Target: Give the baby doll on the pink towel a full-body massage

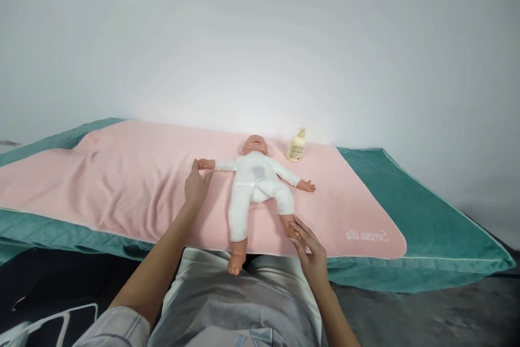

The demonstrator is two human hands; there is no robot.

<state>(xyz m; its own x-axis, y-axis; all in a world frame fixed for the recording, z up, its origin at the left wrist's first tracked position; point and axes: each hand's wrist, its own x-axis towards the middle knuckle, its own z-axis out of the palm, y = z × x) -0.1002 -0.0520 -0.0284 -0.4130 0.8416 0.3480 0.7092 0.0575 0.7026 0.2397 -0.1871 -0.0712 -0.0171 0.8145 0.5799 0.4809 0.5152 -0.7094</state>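
A baby doll (257, 171) with a white cloth body lies on its back on a pink blanket (134, 184), head toward the wall. Its arms are spread, and one foot hangs over the near edge. My left hand (197, 184) is closed on the doll's hand at the left, thumb and fingers around it. With my right hand (312, 252) I pinch the doll's foot on the right side, fingers on top and thumb beneath. The doll's other hand rests free on the blanket.
A cream pump bottle (296, 146) stands on the blanket right of the doll's head. Under the blanket is a green quilted cover (390, 190), showing at both ends and along the front. A pale wall (260, 44) rises behind. A white frame (60, 317) sits low at the left.
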